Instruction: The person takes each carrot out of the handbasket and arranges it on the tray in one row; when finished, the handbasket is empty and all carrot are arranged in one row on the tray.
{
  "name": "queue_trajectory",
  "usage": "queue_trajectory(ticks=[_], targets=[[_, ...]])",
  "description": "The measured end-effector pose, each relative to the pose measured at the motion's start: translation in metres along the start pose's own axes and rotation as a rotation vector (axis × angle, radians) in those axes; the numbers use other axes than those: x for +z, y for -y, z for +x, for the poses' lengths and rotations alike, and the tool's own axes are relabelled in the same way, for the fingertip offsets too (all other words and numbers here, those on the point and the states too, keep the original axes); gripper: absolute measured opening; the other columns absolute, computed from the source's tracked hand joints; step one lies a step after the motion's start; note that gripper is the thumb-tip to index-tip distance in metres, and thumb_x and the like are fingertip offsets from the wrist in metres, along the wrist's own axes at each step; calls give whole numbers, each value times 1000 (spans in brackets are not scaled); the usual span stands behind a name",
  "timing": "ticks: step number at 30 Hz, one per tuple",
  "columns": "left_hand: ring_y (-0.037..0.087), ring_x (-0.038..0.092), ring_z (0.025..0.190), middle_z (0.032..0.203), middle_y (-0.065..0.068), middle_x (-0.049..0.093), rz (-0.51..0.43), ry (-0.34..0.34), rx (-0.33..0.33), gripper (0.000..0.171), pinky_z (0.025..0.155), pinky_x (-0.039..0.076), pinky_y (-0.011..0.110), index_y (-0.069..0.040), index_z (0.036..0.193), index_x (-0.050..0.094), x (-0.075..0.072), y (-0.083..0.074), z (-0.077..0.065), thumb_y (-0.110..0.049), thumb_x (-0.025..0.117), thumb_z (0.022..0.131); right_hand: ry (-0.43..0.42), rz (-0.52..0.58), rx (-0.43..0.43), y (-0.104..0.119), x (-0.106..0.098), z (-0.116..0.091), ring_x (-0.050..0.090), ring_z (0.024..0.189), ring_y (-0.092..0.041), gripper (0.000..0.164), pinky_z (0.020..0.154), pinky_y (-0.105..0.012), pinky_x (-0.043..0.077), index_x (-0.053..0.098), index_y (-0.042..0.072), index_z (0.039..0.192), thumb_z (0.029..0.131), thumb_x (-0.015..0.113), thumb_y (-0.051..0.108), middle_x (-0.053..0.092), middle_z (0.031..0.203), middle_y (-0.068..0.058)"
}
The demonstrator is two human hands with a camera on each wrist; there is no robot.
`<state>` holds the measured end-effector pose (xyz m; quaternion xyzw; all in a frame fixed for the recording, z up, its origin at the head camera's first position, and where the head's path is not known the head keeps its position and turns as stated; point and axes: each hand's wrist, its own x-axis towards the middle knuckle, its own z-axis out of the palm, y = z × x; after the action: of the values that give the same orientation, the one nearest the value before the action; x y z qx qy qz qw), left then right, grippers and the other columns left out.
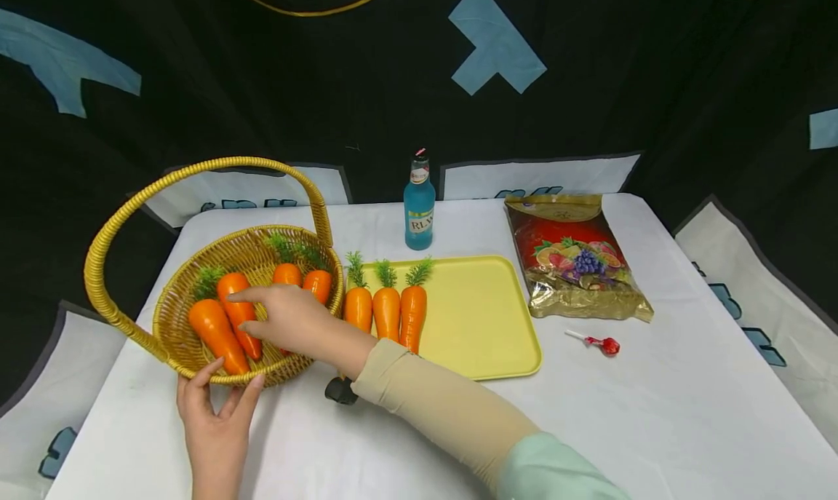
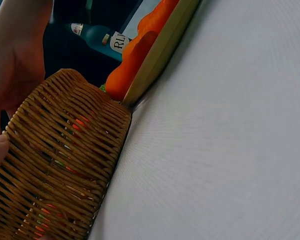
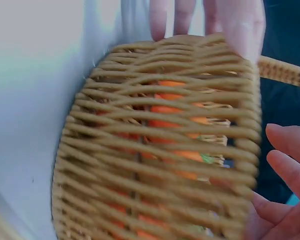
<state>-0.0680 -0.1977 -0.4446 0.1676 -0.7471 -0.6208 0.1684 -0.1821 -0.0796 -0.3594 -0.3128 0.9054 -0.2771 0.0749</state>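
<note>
A wicker basket (image 1: pixel 245 234) with a tall arched handle stands at the left, holding several orange carrots (image 1: pixel 219 332) with green tops. At its near rim, my left hand (image 1: pixel 216 413) grips the edge, fingers and thumb spread along it. My right hand (image 1: pixel 288 318) reaches over the basket's right side, index finger and thumb apart beside the two left carrots. In the right wrist view, the fingers of the right hand (image 3: pixel 290 175) are spaced apart with nothing between them. Three more carrots (image 1: pixel 386 311) lie side by side on a yellow tray (image 1: pixel 481 318), their lower ends partly behind my right forearm.
Behind the tray stands a blue bottle (image 1: pixel 419 209). A red and gold candy bag (image 1: pixel 579 260) lies at the right, with a red lollipop (image 1: pixel 609 346) in front of it. A small black object (image 1: pixel 341 391) shows below my right wrist. White cloth (image 1: pixel 655 413) covers the table.
</note>
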Motion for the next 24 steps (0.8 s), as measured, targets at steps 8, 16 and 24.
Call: queue_trajectory(ticks=[8,16,24], targets=[[19,13,143,156,-2,5,-36,3,-19,63,86,45,7,-3,138,41,2,1,0,0,73,84,30,-82,28,1,19,20,41,45,-3,47,42,-12,37,52,30,139,94,65,30,54,62,8],[18,12,143,155,-2,4,-35,5,-25,64,86,44,6,-3,138,40,1,2,-2,0,73,84,63,-204,37,0,38,33,51,69,-2,43,49,-12,40,55,32,136,94,65,31,64,84,11],[20,12,144,156,-2,2,-58,1,0,63,85,44,5,-2,138,40,0,0,-2,1,72,85,102,-213,78,2,46,44,57,83,-1,43,57,-12,43,54,37,136,94,64,34,67,105,16]])
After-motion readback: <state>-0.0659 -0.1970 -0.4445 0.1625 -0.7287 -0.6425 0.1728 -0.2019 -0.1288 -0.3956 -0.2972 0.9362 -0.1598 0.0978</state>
